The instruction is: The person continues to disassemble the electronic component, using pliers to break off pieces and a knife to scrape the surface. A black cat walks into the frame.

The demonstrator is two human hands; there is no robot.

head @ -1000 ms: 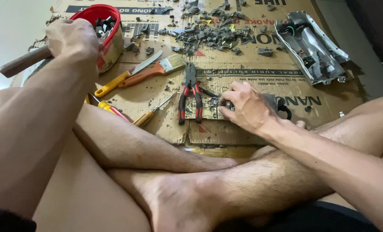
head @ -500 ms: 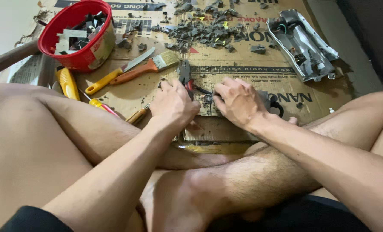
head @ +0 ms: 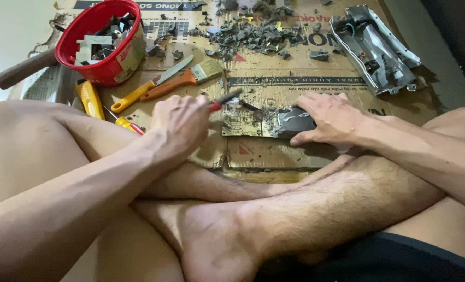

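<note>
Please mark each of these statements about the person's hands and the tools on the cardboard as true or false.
1. The left hand grips red-handled pliers. True.
2. The right hand is lifted clear of the circuit board. False: it presses down on the board's dark right end.
3. The red bowl holds small dark and grey parts. True.
4. The paintbrush lies inside the red bowl. False: it lies on the cardboard, beside a yellow-handled knife.
5. The grey metal chassis sits by the left hand. False: it is at the far right.
</note>
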